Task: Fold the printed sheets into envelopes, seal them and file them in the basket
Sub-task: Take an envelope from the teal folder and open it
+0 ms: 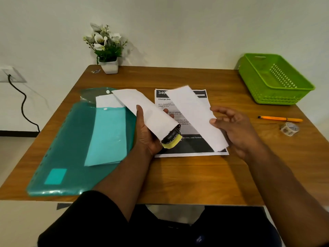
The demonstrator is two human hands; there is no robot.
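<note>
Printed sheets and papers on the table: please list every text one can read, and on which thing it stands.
"340", cut off by the envelope: flat printed sheet, black header.
"Change Bed": same sheet, heading.
"mattress, new folded": same sheet, lower black band.
Body lines on that sheet: too small.
Folded sheet in the left hand: black band lettering, blurred.
Tape roll: pattern unreadable.

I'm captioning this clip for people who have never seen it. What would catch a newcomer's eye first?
First, the two hands at the centre: the left hand grips a folded sheet and the right hand holds a white envelope, both above a printed sheet lying flat on the table. Next, the bright green basket at the far right corner and the teal folder on the left.
</note>
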